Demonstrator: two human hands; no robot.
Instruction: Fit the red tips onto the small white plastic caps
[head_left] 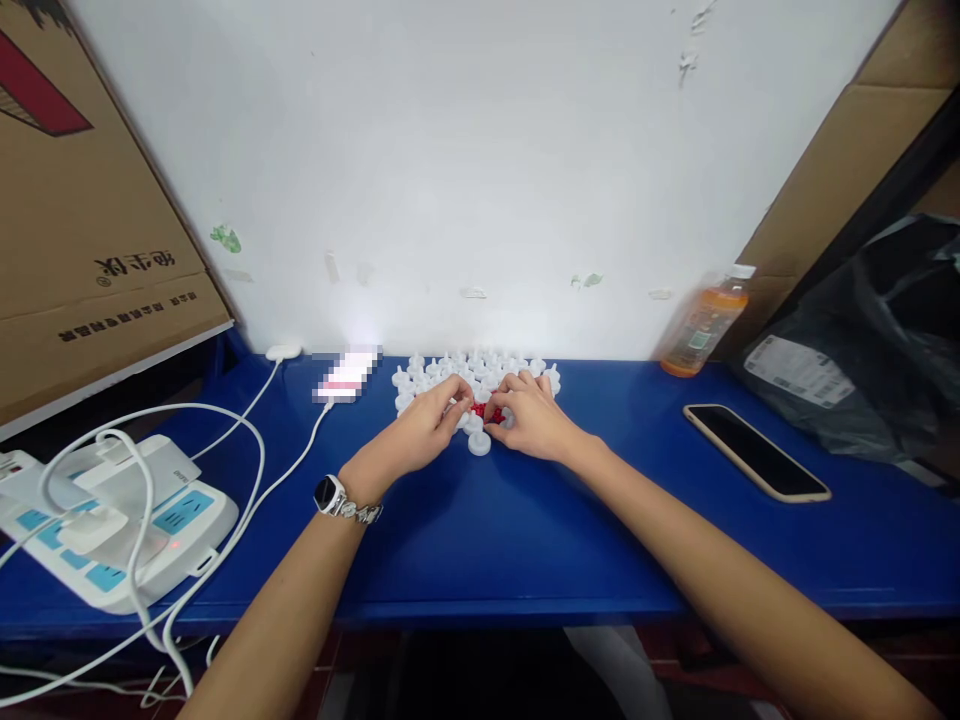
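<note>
Many small white plastic caps with a raised stem stand in a cluster on the blue table, against the wall. In the middle of the cluster lies a pile of small red pieces, partly covered by my fingers. My left hand is at the pile's left side, thumb and fingers pinched together; what they hold, if anything, is hidden. From the right, my right hand reaches over the red pieces with its fingers curled and thumb close to the index finger. Whatever sits in that pinch is too small to make out.
A white power strip with looping cables lies at left, near a bright blurred-out device. At right are an orange drink bottle, a phone and a dark plastic bag. Cardboard boxes flank the blue table.
</note>
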